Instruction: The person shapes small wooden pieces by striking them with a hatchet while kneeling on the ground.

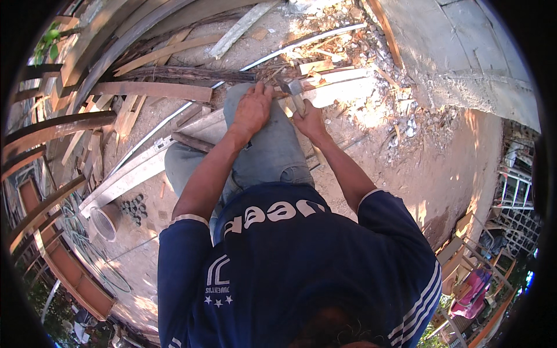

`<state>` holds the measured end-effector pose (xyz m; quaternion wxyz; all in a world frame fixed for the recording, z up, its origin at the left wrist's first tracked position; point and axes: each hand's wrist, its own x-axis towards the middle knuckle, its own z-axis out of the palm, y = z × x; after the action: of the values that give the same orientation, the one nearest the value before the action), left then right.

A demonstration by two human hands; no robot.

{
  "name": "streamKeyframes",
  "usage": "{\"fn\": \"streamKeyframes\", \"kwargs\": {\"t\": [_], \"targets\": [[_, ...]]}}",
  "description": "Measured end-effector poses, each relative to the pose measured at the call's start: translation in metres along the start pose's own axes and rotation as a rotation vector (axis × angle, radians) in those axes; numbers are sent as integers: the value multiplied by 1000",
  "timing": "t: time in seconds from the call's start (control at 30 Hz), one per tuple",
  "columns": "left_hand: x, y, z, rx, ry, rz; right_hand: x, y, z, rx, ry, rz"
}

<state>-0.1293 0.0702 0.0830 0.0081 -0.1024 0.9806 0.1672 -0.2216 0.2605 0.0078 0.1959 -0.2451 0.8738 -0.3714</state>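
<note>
My right hand (310, 122) is wrapped round the wooden handle of a hammer (295, 93), whose grey metal head points away from me. The lower end of the handle shows below my fist. Over my raised knee, my left hand (253, 109) has its fingers bent down, close to the hammer head. A small tan piece of wood (279, 94) shows beside those fingertips; whether they grip it is hard to see. Beyond my hands, a long pale plank (339, 77) lies on the ground, partly hidden by my leg.
Timber boards (156, 90) and curved wooden pieces (58, 124) crowd the left side. Wood chips (400, 124) litter the ground at right, near a concrete slab (476, 64). A bucket (105, 223) and a coiled hose (87, 243) lie at lower left. Metal racks (516, 188) stand far right.
</note>
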Motion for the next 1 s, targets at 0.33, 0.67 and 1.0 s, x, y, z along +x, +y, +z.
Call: {"fn": "streamKeyframes", "kwargs": {"t": [0.33,0.67,1.0], "targets": [[3,16,-20,52,-132,-91,6,41,2,144,-191,96],[-6,7,12,8,-55,-33,-23,14,-15,107,100,-54],[-5,16,6,75,-81,-25,-19,37,19,-119,-46,20]]}}
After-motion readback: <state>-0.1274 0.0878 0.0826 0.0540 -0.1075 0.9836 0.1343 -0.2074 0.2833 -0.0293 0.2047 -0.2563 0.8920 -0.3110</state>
